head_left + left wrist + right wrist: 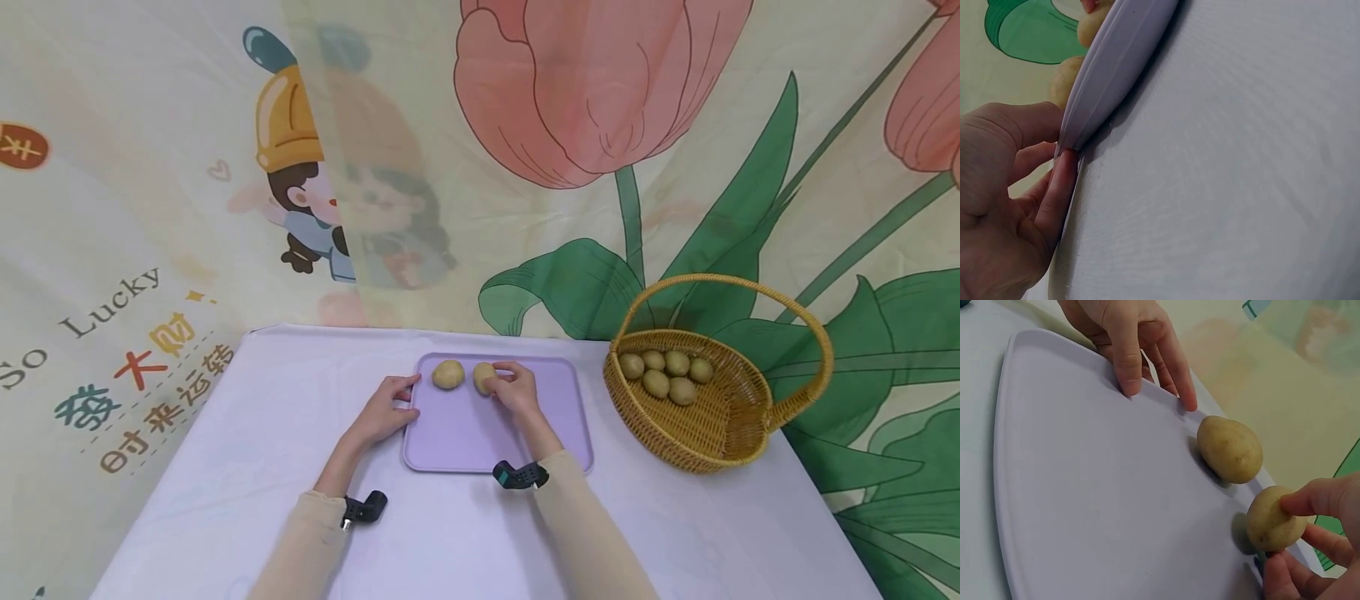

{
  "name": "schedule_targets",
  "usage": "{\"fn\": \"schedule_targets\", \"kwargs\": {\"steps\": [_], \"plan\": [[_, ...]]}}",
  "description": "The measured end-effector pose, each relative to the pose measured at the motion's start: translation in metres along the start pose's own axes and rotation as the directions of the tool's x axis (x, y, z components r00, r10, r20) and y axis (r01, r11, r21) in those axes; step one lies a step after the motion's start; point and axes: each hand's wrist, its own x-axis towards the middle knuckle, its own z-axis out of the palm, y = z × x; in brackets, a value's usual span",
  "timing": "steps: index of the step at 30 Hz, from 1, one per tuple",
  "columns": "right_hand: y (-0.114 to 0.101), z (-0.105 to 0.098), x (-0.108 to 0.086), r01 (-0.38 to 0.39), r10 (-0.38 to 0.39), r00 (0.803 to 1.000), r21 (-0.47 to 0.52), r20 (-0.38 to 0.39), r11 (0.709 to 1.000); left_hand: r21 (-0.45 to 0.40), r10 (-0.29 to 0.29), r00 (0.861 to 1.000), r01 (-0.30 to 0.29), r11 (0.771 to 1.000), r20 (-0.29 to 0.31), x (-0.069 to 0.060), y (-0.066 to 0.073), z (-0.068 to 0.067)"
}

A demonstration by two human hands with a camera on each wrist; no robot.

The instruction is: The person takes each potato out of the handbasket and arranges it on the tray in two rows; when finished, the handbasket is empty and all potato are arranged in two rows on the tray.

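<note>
A light purple tray point(480, 433) lies on the table. On its far left part rests one potato point(448, 375), also visible in the right wrist view point(1229, 450). The right hand point(516, 388) pinches a second potato point(483, 378) between thumb and fingers, just right of the first, at the tray's far side; the right wrist view shows this potato point(1272, 519) too. At the tray's left edge, the left hand point(386, 411) touches the rim with thumb and fingertips; in the left wrist view the hand point(1016, 187) has its fingers against the rim point(1110, 75).
To the right of the tray stands a wicker basket point(690, 454) with a tall handle, holding several small, round, brownish items point(656, 383). The table has a white cloth point(300, 392). Behind it hangs a printed backdrop point(405, 167) with tulips and a cartoon figure.
</note>
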Motion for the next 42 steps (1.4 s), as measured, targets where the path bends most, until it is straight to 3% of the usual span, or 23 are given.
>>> {"fn": "schedule_targets", "kwargs": {"steps": [16, 24, 33, 39, 42], "plan": [[-0.001, 0.01, 0.0, -0.017, 0.008, 0.997, -0.13, -0.073, 0.991, -0.001, 0.019, 1.0, -0.019, 1.0, -0.003, 0.0, 0.003, 0.002], [-0.002, 0.008, -0.001, -0.009, 0.001, 0.998, -0.127, -0.063, 0.992, -0.011, -0.008, 1.0, 0.008, 1.0, -0.007, -0.001, 0.004, 0.001], [-0.002, -0.001, 0.0, -0.006, -0.001, 0.998, -0.116, -0.057, 0.993, -0.017, -0.023, 1.0, 0.022, 1.0, -0.003, -0.001, 0.004, 0.001], [-0.011, -0.017, -0.003, 0.043, -0.063, 0.995, -0.241, -0.078, 0.97, -0.002, -0.023, 1.0, 0.023, 1.0, -0.003, -0.002, 0.004, 0.001], [-0.018, -0.027, -0.005, 0.092, -0.113, 0.991, -0.256, -0.07, 0.962, 0.009, -0.02, 1.0, 0.02, 1.0, -0.004, -0.003, 0.003, 0.001]]}}
